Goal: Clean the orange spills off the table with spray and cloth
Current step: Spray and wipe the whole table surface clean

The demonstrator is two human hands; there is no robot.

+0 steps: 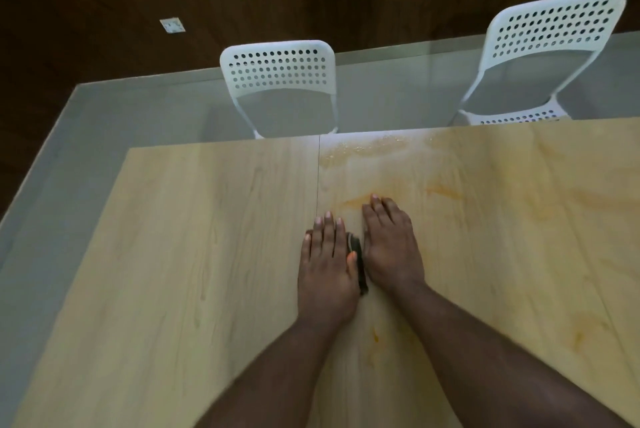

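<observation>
Two hands lie flat on the wooden table [173, 254], side by side, and a small dark cloth [358, 261] peeks out between them. The left hand [327, 268] has its fingers straight, and its thumb touches the edge of the cloth. The right hand [391, 247] is flat too, pressing down just beside the cloth. Neither hand is curled around the cloth; both are flat and only push on it or next to it. Most of the cloth is hidden, so I cannot tell how big it is. The orange spills [356, 201] are smeared thin across the right half of the table, with a streak right at the right fingertips, a wet bubbly patch [374, 147] near the far edge, and a little drip [375, 334] close to the arms. I think the step now is wiping, and much orange is still there. To do it well, the hands should keep the cloth flat, press hard, and push it forward over the streak, then go on to the far wet patch and the right side. No spray bottle shows in this view. Two white chairs with holes in their backs stand past the far edge, one in the middle [278, 81] and one to the right [550, 47]. They stand off the table and do not block the wiping. Nothing else sits on the table in the way.
</observation>
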